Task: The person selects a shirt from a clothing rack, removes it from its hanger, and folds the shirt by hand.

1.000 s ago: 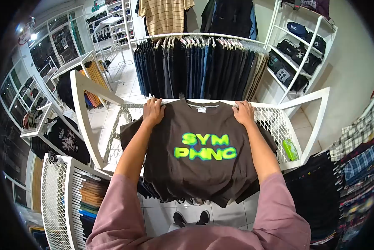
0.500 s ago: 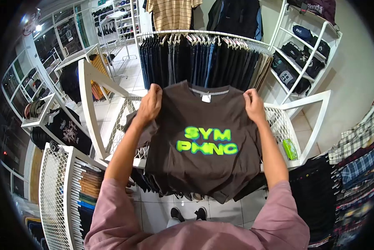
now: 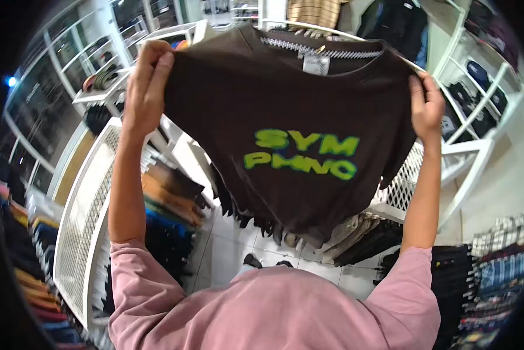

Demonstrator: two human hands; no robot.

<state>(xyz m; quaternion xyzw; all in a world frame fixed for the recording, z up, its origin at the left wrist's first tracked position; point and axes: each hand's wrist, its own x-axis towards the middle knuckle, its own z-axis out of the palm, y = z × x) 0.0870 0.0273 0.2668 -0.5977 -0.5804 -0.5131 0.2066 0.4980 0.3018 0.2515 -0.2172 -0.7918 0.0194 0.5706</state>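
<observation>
A dark brown T-shirt with green lettering hangs spread out in front of me, its printed front facing me. My left hand is closed on the shirt's left shoulder area. On the other side, my right hand pinches the right shoulder area. A white label shows inside the collar at the top. The lower part of the shirt hangs loose in folds and hides part of the white mesh-topped rack behind it.
Clothes hang at lower left beside a white mesh panel. Folded-looking plaid garments line the right side. White shelves with caps stand at upper right. Pale floor tiles show below.
Both hands have lifted the T-shirt up off the rack and moved farther apart, stretching it wider. The view has turned somewhat to the left.
</observation>
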